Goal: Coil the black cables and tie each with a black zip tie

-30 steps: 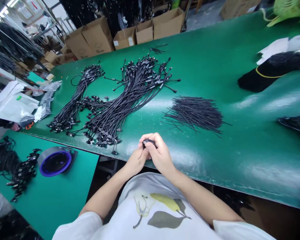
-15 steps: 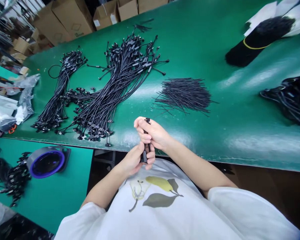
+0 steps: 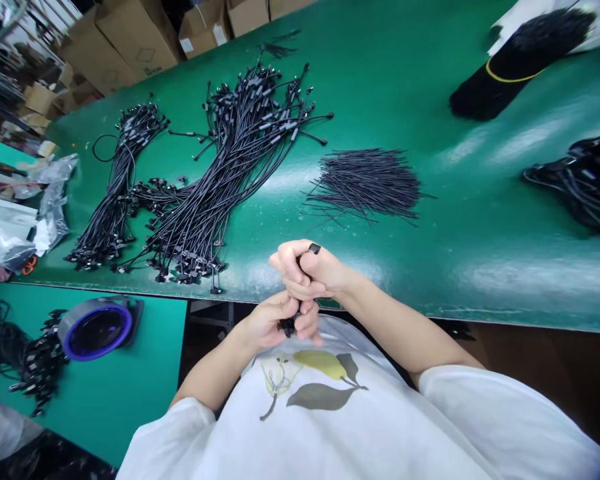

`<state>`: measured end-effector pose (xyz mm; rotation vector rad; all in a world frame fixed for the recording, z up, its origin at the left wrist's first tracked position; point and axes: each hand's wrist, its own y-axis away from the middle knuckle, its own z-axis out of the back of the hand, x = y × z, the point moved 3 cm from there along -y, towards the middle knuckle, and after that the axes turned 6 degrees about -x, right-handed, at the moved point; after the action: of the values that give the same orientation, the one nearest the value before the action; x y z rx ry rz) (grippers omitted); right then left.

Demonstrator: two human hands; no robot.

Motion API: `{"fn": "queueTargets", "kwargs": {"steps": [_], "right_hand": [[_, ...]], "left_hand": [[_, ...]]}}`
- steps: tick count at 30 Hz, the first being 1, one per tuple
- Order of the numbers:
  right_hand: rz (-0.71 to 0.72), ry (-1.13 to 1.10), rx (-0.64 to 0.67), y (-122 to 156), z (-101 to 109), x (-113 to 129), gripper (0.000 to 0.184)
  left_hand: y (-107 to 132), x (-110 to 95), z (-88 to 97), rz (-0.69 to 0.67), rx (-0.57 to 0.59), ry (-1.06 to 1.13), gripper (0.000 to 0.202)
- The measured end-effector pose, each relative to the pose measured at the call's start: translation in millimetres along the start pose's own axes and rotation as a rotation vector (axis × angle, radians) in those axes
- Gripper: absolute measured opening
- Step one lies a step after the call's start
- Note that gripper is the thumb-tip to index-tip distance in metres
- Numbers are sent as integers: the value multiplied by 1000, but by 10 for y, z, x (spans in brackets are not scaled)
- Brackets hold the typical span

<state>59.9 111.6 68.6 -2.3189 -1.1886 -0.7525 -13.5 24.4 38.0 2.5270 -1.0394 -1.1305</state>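
Close in front of my shirt, my two hands meet at the table's near edge. My right hand (image 3: 310, 272) is closed around a short black cable (image 3: 287, 327), with a black connector end (image 3: 314, 249) sticking out by the thumb. Just below it, my left hand (image 3: 275, 319) grips the lower part of the same cable, where dark connector pieces show between thumb and fingers. Most of the cable is hidden inside the hands. Beyond them lie a large pile of black cables (image 3: 230, 153) and a loose heap of thin black ties (image 3: 367, 183).
A smaller cable bundle (image 3: 113, 187) lies at the left. To the right are a black bundle with a yellow band (image 3: 500, 73) and a coiled dark heap (image 3: 585, 183). A round purple-rimmed device (image 3: 97, 330) sits on the lower-left table, near another person's sleeve (image 3: 10, 430). Cardboard boxes (image 3: 135, 43) stand behind.
My right hand has turned, and the connector end now shows farther right, by the thumb. My left fingers have shifted on the lower part. A sleeve and arm have appeared at lower left.
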Motion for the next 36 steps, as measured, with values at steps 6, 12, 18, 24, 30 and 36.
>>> {"fn": "queueTargets", "kwargs": {"steps": [6, 12, 18, 24, 30, 36], "right_hand": [[244, 449, -624, 16, 248, 32, 32], [316, 51, -795, -18, 225, -103, 34], [449, 134, -743, 8, 179, -59, 28], [597, 952, -682, 261, 253, 13, 13], [327, 2121, -30, 554, 132, -156, 27], [-181, 2077, 129, 601, 225, -197, 29]], "left_hand": [[-50, -106, 283, -376, -538, -859, 34], [-79, -78, 222, -367, -399, -907, 40], [-65, -104, 163, -378, -391, -822, 35], [32, -230, 269, -486, -534, -1258, 26], [3, -267, 406, -486, -442, -1553, 28], [33, -154, 356, -509, -269, -1871, 27]]}}
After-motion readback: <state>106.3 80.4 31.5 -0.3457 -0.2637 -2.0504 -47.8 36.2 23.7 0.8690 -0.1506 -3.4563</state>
